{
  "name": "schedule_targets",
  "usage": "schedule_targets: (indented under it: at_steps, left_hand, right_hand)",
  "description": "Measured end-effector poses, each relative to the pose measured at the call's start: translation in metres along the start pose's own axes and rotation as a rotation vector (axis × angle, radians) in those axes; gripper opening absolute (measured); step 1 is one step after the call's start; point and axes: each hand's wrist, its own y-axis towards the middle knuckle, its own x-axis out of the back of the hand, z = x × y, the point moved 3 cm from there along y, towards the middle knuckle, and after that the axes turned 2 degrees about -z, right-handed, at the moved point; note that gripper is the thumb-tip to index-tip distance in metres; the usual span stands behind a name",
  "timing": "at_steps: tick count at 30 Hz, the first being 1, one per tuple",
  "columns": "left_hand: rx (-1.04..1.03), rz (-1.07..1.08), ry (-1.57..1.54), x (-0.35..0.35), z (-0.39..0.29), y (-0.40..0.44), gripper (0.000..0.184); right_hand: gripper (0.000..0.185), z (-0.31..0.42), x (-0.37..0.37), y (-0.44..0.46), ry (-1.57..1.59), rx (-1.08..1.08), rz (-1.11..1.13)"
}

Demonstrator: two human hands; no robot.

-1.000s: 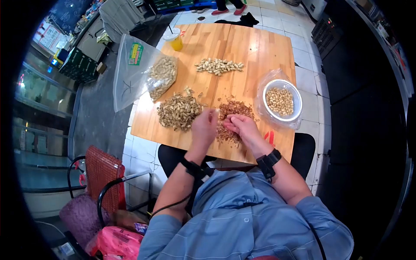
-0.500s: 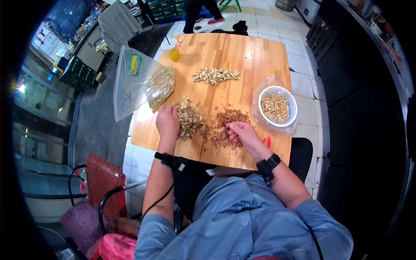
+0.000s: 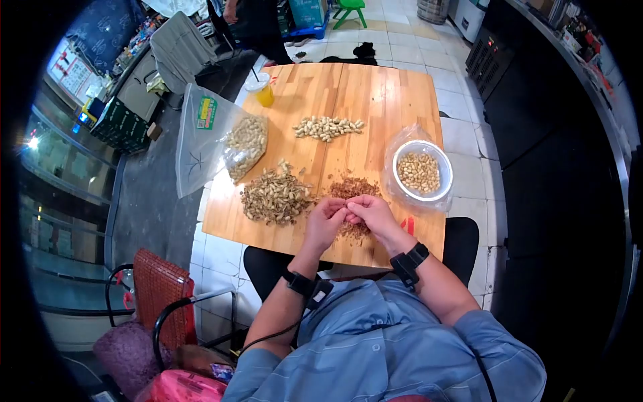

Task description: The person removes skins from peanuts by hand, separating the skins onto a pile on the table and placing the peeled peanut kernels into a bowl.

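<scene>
My left hand and my right hand meet fingertip to fingertip above a heap of reddish-brown peanut skins. Both are pinched closed; whatever lies between the fingers is too small or too hidden to make out. Left of my hands is a pile of cracked peanut shells. To the right, a white bowl in a clear plastic bag holds shelled peanuts. Farther back lies a row of unshelled peanuts.
A clear zip bag of peanuts rests on the table's left edge, near a cup of yellow drink. Beyond the far edge are a person in dark clothes and a black animal. A chair stands at lower left.
My left hand has moved right, from beside the shell pile to my right hand. My right hand has shifted slightly down. The person at the back has moved left.
</scene>
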Motion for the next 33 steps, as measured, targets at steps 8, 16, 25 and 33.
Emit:
schedule_targets:
  at_steps: [8, 16, 25, 33]
  left_hand:
    - [-0.027, -0.064, 0.098, -0.004, 0.014, 0.001, 0.012]
    - [-0.036, -0.065, 0.205, -0.011, 0.005, 0.0, 0.01]
    - [-0.011, -0.131, 0.306, -0.012, -0.01, 0.013, 0.012]
    - [-0.03, 0.129, 0.266, -0.122, -0.052, 0.057, 0.011]
  right_hand:
    - [0.014, 0.005, 0.001, -0.004, -0.041, 0.033, -0.014]
    - [0.015, 0.001, 0.007, -0.004, -0.046, 0.078, 0.0]
    - [0.017, -0.003, 0.02, -0.004, 0.102, -0.032, -0.037]
    - [0.021, 0.002, 0.037, -0.005, -0.029, 0.063, 0.011]
